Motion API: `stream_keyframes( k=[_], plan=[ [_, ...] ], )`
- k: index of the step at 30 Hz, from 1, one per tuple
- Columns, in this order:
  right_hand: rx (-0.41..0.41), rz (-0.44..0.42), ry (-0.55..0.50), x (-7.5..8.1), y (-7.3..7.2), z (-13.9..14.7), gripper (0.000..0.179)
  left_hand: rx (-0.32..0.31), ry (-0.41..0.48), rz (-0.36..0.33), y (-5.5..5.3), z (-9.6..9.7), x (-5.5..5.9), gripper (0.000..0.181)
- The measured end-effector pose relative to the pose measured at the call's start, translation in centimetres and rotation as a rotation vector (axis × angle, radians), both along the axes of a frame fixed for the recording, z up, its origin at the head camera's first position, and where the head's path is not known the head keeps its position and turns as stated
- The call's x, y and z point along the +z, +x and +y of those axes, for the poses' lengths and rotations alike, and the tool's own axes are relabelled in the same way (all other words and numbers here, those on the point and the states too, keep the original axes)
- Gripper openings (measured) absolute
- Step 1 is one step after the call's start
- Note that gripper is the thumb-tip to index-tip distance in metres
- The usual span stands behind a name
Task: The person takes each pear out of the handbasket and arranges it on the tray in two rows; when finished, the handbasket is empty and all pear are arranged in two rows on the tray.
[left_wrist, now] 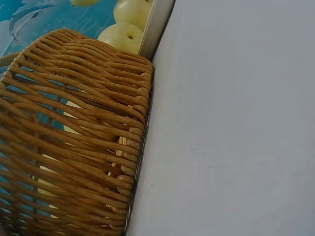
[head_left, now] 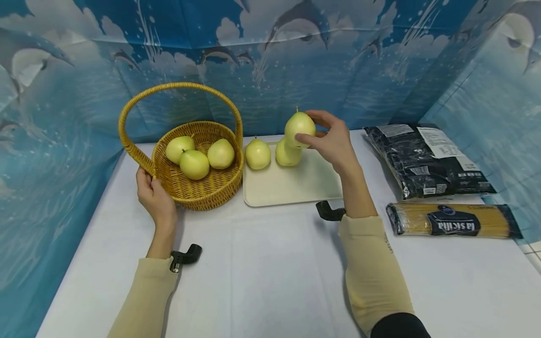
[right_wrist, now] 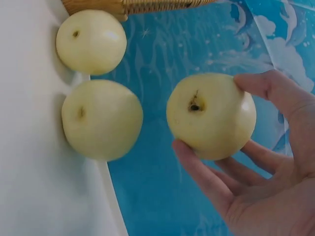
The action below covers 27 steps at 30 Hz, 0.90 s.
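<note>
My right hand (head_left: 334,141) holds a pale green pear (head_left: 299,127) above the cream tray (head_left: 296,188), thumb on one side and fingers round the other. In the right wrist view the pear (right_wrist: 211,117) shows its dark blossom end. Two more pears (head_left: 258,154) stand at the tray's back left; the held one partly covers the second pear (head_left: 287,154) in the head view. With my left hand (head_left: 156,197) I grip the wicker basket (head_left: 207,201) at its left side, by the handle's base. Inside the basket lie three pears (head_left: 194,164).
To the right lies a black plastic package (head_left: 435,164) with white labels. A pack of spaghetti (head_left: 454,220) sits in front of it. A white cloth (head_left: 262,272) covers the table, and a blue dolphin-print curtain (head_left: 270,70) hangs behind. The basket's tall handle (head_left: 181,85) arches above it.
</note>
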State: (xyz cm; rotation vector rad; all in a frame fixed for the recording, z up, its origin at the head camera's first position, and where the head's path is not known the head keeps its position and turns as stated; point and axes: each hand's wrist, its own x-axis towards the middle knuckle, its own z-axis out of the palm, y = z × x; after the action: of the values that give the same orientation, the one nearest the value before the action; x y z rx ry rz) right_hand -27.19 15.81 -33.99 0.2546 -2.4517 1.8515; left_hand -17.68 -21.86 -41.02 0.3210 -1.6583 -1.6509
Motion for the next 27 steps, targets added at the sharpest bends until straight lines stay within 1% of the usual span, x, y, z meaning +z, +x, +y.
stream_keyframes(
  k=[3,5,9,11,14,18,20,23,27],
  plan=[
    [-0.072,-0.005,0.064,-0.4,-0.3,0.6,0.066,0.000,0.005,-0.002,0.0,0.0,0.0,0.049],
    [-0.115,0.020,0.132,-0.7,-0.4,1.1,0.067,-0.006,0.008,0.003,0.0,0.0,-0.1,0.049],
    [-0.183,0.096,0.290,-1.4,-0.8,2.2,0.067,-0.014,0.010,0.008,0.0,0.0,-0.1,0.048],
    [-0.205,0.102,0.349,-1.8,-1.0,2.6,0.068,-0.016,0.012,0.006,-0.1,-0.1,-0.1,0.047],
    [-0.211,0.075,0.409,-2.1,-1.2,3.0,0.068,-0.013,0.010,-0.006,0.0,-0.2,0.0,0.047],
    [-0.213,0.014,0.462,-2.7,-1.5,3.1,0.069,-0.008,0.002,-0.018,0.0,-0.3,0.0,0.047],
    [-0.229,-0.016,0.495,-3.1,-1.7,3.1,0.071,-0.004,0.004,-0.016,0.0,-0.3,0.0,0.047],
    [-0.269,-0.071,0.516,-3.6,-1.8,3.0,0.074,-0.006,0.011,-0.005,-0.1,-0.3,-0.1,0.047],
    [-0.321,-0.111,0.507,-4.0,-1.9,3.0,0.076,-0.006,0.002,-0.022,-0.2,-0.3,0.0,0.047]
  ],
)
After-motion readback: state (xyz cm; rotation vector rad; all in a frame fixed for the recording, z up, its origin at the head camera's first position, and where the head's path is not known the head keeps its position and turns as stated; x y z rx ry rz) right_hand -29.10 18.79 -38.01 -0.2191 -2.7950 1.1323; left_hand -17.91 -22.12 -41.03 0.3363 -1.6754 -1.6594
